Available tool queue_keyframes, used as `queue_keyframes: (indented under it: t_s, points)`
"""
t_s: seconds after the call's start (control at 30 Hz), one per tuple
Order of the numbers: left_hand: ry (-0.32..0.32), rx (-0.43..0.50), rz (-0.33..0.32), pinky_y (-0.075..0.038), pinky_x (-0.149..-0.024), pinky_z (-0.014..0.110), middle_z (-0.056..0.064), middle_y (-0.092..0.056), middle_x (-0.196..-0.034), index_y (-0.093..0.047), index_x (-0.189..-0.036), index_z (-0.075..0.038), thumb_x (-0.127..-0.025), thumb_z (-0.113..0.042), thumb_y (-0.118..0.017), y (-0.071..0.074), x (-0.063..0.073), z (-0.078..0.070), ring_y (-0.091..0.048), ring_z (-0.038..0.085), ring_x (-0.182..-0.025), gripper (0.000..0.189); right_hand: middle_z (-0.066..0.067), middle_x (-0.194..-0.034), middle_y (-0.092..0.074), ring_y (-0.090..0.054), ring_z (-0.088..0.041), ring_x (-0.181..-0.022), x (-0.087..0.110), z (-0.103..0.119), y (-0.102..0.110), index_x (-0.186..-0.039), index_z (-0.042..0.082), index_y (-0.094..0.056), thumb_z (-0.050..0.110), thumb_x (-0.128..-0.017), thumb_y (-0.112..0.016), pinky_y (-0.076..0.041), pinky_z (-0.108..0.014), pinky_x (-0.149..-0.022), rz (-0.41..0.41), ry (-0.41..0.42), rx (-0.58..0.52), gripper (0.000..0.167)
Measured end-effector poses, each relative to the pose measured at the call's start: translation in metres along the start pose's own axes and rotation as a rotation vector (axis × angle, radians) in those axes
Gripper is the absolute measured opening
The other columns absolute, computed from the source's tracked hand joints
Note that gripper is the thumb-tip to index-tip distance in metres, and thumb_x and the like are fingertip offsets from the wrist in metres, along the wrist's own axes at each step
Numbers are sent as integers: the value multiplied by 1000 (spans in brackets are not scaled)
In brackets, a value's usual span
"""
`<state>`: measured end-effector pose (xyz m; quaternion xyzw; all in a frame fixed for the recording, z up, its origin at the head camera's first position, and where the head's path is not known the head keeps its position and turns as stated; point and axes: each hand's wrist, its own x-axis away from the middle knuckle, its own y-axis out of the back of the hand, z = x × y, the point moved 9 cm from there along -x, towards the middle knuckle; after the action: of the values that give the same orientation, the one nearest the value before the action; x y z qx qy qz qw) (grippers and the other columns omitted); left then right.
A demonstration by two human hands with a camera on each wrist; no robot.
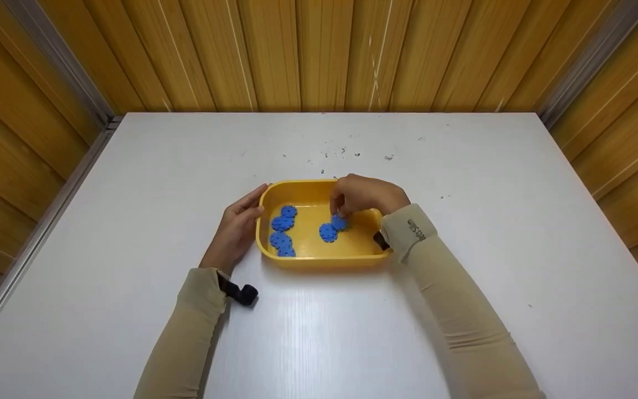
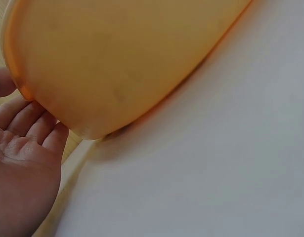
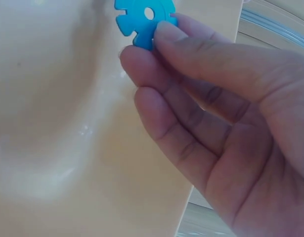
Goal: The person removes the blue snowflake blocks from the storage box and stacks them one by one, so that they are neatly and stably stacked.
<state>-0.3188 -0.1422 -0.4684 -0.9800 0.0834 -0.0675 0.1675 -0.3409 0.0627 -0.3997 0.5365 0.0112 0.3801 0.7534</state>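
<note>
My right hand reaches into a yellow plastic bin. Between its thumb and fingers it pinches a blue notched building disc, round with a hole in its middle. Just beside that disc, more blue discs lie overlapping on the bin's floor. Several others lie in a row along the left wall inside. My left hand holds the bin's left end, thumb at the rim and fingers against the outer wall. The left wrist view shows only the bin's outside, so its contents are hidden there.
The bin stands on a white table with small dark marks beyond it. Yellow wood-patterned panels rise at the back and both sides. A black wrist device hangs at the left sleeve cuff.
</note>
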Motion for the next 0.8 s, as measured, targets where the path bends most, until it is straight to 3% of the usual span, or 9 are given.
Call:
queue_keyframes:
  t_s: [0.33, 0.63, 0.8]
  points:
    - [4, 27, -10, -27, -127, 30, 4, -36, -167, -40, -156, -7, -100, 3, -46, 0, 2, -2, -28, 14, -157, 58, -7, -102, -76, -68, -31, -96, 9, 0, 11, -107, 9, -78, 4, -95, -66, -59, -36, -90, -14, -26, -61, 17]
    - [-7, 46, -3, -30, -126, 30, 4, -35, -167, -39, -157, -6, -101, 3, -46, 0, 3, -3, -29, 16, -156, 57, -9, -100, -78, -68, -20, -86, 22, 4, 29, -104, 6, -79, 2, -94, -68, -61, -35, -88, -78, 36, -83, 16]
    - [-14, 38, -5, -32, -125, 29, 4, -36, -166, -40, -156, -6, -101, 2, -45, -1, 4, -3, -31, 16, -156, 56, -9, -100, -78, -67, -21, -87, 30, 0, 39, -104, 6, -81, 4, -94, -70, -60, -36, -88, -117, 36, -69, 15]
